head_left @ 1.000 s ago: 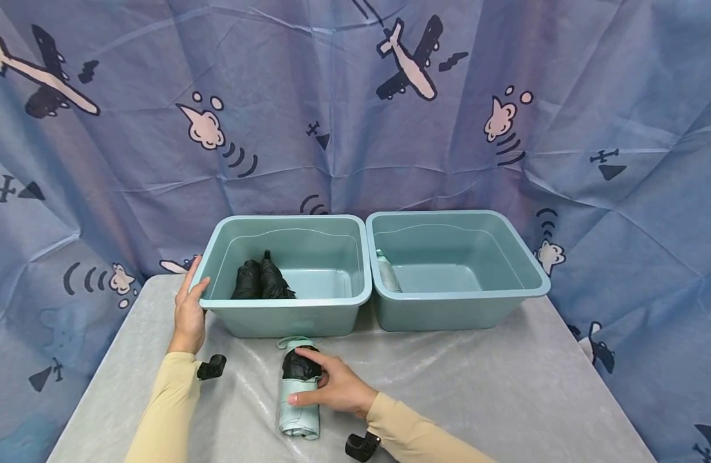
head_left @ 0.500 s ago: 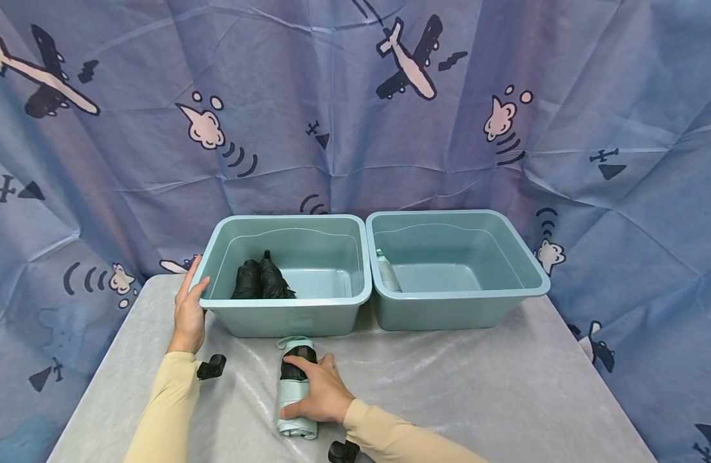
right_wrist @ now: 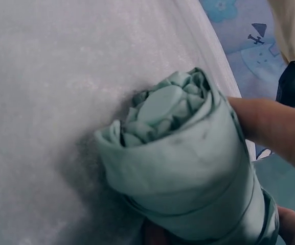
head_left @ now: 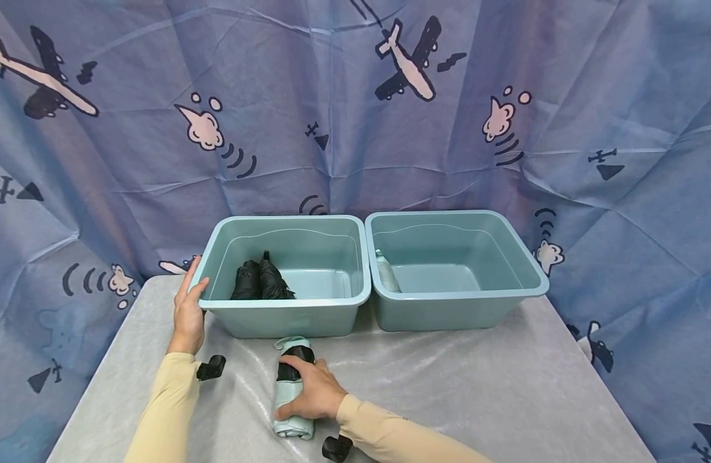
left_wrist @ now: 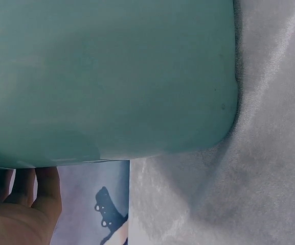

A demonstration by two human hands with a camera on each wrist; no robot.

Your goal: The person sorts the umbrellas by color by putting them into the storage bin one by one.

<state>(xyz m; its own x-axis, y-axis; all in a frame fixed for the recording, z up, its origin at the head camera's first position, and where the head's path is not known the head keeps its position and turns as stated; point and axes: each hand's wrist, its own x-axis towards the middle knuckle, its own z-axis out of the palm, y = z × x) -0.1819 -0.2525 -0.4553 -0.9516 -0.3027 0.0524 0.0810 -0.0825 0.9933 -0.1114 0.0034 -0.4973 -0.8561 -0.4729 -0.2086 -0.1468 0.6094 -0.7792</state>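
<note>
My right hand (head_left: 313, 393) holds a folded umbrella (head_left: 296, 426), mint green with a black band, in front of the left bin. The right wrist view shows the rolled fabric end of the umbrella (right_wrist: 188, 173) close up, with the thumb on one side and a fingertip showing under it. My left hand (head_left: 188, 319) rests against the left side of the left teal bin (head_left: 286, 319), fingers straight along its outer wall and thumb at the rim. In the left wrist view, those fingers (left_wrist: 47, 189) meet the edge of the bin wall.
Two black folded umbrellas (head_left: 272, 280) lie in the left bin. A second teal bin (head_left: 442, 313) stands right beside it, with a pale green folded umbrella (head_left: 387, 272) at its left wall. Grey cloth covers the table (head_left: 477, 386); a patterned curtain (head_left: 355, 116) hangs behind.
My right hand has moved a little left and closed round the umbrella, which has shifted slightly left with it. The left hand stays at the bin.
</note>
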